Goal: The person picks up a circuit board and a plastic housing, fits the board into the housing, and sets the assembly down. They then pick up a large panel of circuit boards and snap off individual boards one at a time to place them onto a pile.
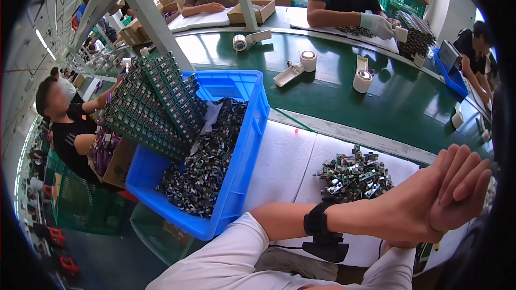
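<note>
My left hand (411,212), with a black strap (317,223) round its wrist, reaches across to the right. It meets my right hand (457,219), and the two are pressed together at the right side. Curled fingers show there; anything between them is hidden. Most of my right hand is behind the left, so its grip is unclear. Just left of my hands, a heap of small green circuit boards with metal parts (352,174) lies on the white work surface (279,156).
A blue crate (252,129) at left holds loose small boards (215,166) and stacked green board panels (156,102). Beyond runs a green conveyor (333,102) carrying white cylindrical devices (308,62) with flat arms. Co-workers (344,0) sit across it; another person (72,123) is at left.
</note>
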The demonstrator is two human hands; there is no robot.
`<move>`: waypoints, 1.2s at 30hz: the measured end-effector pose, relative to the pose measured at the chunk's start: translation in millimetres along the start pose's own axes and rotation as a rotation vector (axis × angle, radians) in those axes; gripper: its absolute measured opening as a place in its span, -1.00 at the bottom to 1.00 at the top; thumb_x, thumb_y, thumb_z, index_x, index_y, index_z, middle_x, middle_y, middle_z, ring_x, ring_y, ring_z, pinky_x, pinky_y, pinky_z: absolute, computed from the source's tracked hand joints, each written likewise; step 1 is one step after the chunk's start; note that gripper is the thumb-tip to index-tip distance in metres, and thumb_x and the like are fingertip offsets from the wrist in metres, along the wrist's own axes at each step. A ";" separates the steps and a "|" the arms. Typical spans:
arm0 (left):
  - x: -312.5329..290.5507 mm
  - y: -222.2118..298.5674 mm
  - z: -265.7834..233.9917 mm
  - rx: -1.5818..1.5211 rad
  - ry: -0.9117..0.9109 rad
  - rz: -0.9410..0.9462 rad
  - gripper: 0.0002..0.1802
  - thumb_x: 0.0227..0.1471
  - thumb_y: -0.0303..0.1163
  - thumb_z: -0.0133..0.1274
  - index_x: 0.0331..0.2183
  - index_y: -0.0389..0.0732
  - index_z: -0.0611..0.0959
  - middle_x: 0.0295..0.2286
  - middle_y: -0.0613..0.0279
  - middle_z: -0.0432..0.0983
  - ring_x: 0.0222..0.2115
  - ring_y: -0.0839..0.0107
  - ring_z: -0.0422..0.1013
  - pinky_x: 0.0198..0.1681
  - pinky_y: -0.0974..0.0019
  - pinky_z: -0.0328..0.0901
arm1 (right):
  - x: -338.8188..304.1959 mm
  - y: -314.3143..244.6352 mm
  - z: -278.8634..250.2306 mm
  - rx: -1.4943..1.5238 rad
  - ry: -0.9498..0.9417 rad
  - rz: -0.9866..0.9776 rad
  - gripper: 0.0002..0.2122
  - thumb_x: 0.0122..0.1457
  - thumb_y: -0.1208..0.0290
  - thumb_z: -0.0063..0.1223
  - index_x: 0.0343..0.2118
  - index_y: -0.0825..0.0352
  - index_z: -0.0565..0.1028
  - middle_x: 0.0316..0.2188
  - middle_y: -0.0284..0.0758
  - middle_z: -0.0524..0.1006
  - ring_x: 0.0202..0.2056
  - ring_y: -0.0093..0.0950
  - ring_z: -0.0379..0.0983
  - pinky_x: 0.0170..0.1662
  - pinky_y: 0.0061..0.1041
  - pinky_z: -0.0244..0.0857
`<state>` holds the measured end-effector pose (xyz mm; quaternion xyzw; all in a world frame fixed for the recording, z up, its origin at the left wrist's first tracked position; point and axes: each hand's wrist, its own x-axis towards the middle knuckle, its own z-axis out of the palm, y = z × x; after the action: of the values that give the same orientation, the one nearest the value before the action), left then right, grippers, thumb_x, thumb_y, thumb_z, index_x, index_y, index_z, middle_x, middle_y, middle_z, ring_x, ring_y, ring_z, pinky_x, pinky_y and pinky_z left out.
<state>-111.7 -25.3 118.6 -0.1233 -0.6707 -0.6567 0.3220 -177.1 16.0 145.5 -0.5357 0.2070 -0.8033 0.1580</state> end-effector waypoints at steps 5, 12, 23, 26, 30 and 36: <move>0.5 -3.4 -1.1 0.044 0.008 -0.009 -0.24 -0.23 -0.41 0.24 0.00 -0.36 0.23 -0.22 0.09 0.25 -0.17 0.22 0.30 -0.07 0.29 0.26 | -0.2 11.2 -2.1 0.015 0.066 -0.038 -0.57 0.37 0.28 -0.19 -0.72 0.09 0.18 -0.81 -0.56 0.12 -0.75 -0.70 -0.12 -0.57 -0.63 -0.20; -1.1 -5.0 -6.1 0.096 0.028 -0.006 -0.20 -0.25 -0.42 0.24 -0.01 -0.40 0.17 -0.22 0.05 0.22 -0.17 0.17 0.29 -0.07 0.30 0.25 | 3.0 20.1 -8.5 -0.026 0.087 0.016 -0.58 0.40 0.29 -0.25 -0.69 0.11 0.19 -0.80 -0.55 0.12 -0.74 -0.69 -0.16 -0.58 -0.63 -0.19; 0.2 -6.0 -12.2 0.138 0.053 0.025 -0.16 -0.28 -0.44 0.23 -0.02 -0.45 0.11 -0.22 0.01 0.18 -0.18 0.12 0.26 -0.06 0.30 0.23 | 7.9 23.2 -12.2 -0.069 0.028 0.008 -0.59 0.43 0.29 -0.36 -0.66 0.12 0.18 -0.79 -0.54 0.13 -0.74 -0.68 -0.14 -0.57 -0.62 -0.17; -3.4 -5.8 -11.6 0.134 0.060 0.032 -0.17 -0.27 -0.45 0.22 -0.02 -0.45 0.11 -0.22 0.01 0.17 -0.18 0.12 0.25 -0.05 0.30 0.22 | 7.2 22.9 -6.1 -0.075 0.021 0.001 -0.59 0.43 0.30 -0.36 -0.66 0.12 0.18 -0.79 -0.54 0.13 -0.74 -0.68 -0.14 -0.57 -0.62 -0.17; -6.4 -3.5 -12.8 0.120 0.060 0.040 -0.19 -0.27 -0.45 0.21 -0.03 -0.46 0.12 -0.23 0.01 0.17 -0.18 0.12 0.24 -0.04 0.30 0.21 | 7.1 20.9 -2.8 -0.063 0.009 0.007 -0.59 0.43 0.30 -0.37 -0.65 0.12 0.19 -0.79 -0.54 0.12 -0.74 -0.68 -0.15 -0.57 -0.61 -0.16; -1.7 -7.4 -10.5 0.111 0.050 0.050 -0.21 -0.26 -0.46 0.19 -0.04 -0.47 0.12 -0.23 0.01 0.16 -0.18 0.12 0.23 -0.03 0.29 0.19 | 6.8 20.6 -4.5 -0.064 0.011 -0.009 -0.59 0.43 0.31 -0.37 -0.66 0.12 0.20 -0.79 -0.54 0.13 -0.75 -0.68 -0.11 -0.57 -0.62 -0.14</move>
<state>-111.9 -35.8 110.9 -0.1053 -0.6946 -0.6131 0.3612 -183.2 -4.2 139.0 -0.5371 0.2312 -0.7997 0.1360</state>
